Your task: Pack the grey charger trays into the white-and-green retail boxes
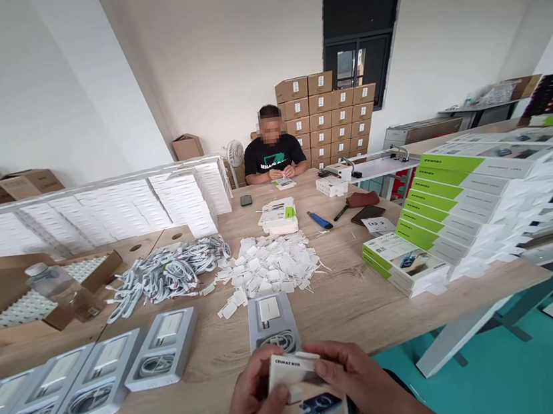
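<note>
1. left hand low at the near table edge, fingers curled around the left side of a printed retail box, thumb on its front face.
2. right hand closed on the same box from the right — fingertips pinching its top edge by the brand lettering.
3. box held tilted toward the camera, just in front of a grey tray that holds a white charger and a coiled cable; the tray's near end is hidden behind the box.
4. row of filled grey trays lies side by side to the left on the wooden table.
5. mid-table: pile of coiled white cables, and beside it a heap of small white tags.
6. right side: fanned stacks of green-and-white boxes.
7. left: open carton with a clear plastic bottle in front of it.
8. far end — a person in a black shirt seated, hands on a small item; brown cartons stacked behind.
</note>
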Available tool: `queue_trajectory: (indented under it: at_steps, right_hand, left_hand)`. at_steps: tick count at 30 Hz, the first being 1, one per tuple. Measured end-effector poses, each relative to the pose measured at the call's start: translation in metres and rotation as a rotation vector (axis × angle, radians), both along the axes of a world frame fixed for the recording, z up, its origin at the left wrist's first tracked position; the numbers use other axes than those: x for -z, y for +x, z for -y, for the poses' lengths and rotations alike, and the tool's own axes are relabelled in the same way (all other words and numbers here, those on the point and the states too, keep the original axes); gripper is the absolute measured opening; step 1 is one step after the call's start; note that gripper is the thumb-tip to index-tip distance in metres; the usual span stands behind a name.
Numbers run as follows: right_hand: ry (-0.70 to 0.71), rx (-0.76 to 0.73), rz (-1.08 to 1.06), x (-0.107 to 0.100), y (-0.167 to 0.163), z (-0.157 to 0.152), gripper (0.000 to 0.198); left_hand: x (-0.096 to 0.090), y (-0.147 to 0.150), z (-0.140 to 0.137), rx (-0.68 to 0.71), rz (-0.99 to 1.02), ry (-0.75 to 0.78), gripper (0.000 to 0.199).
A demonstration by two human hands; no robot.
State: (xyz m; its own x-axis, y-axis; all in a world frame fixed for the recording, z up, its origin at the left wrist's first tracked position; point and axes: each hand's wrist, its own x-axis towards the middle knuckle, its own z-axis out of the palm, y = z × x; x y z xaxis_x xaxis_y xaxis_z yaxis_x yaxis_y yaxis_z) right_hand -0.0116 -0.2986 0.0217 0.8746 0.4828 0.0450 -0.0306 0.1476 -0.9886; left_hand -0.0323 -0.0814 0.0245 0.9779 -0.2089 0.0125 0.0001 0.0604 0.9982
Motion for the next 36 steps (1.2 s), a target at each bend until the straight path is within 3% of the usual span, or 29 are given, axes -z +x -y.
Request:
queue_trajectory:
  at_steps: [4, 8, 14, 18, 22, 25, 27, 28, 31, 36]
  right_hand:
    - [-0.174, -0.047, 0.147, -0.009, 0.006, 0.001, 0.038]
    - [-0.106, -0.116, 0.032, -0.008, 0.007, -0.004, 0.041]
    - [-0.002, -0.058, -0.238, 0.008, 0.007, -0.017, 0.048]
    - [-0.069, -0.026, -0.241, 0.006, 0.008, -0.021, 0.051]
    - [-0.036, -0.057, -0.237, -0.004, 0.016, -0.027, 0.053]
    - [0.023, -0.045, -0.09, -0.006, 0.035, -0.025, 0.052]
    - [-0.096, 0.096, 0.095, 0.003, 0.052, -0.018, 0.047]
    - [-0.195, 0.194, 0.186, 0.01, 0.061, -0.014, 0.044]
    - [-0.436, 0.405, 0.342, 0.039, 0.083, 0.0, 0.04]
    - [-0.526, 0.359, 0.406, 0.067, 0.09, 0.007, 0.037]
  left_hand:
    - [-0.003, -0.008, -0.016, -0.003, 0.092, 0.258, 0.044]
    - [-0.008, -0.017, -0.033, 0.042, 0.08, 0.531, 0.045]
    - [0.001, -0.018, -0.041, 0.028, 0.111, 0.54, 0.045]
    - [0.008, -0.017, -0.036, 0.015, 0.111, 0.397, 0.044]
    - [-0.001, -0.01, -0.032, -0.037, 0.034, 0.058, 0.044]
    - [-0.013, 0.006, -0.042, -0.333, -0.15, -0.221, 0.052]
    - [-0.019, 0.019, -0.056, -0.564, -0.274, -0.374, 0.063]
    - [-0.02, 0.026, -0.063, -0.599, -0.313, -0.44, 0.068]
    - [-0.019, 0.038, -0.082, -0.489, -0.303, -0.593, 0.066]
    - [-0.009, 0.039, -0.089, -0.428, -0.286, -0.723, 0.066]
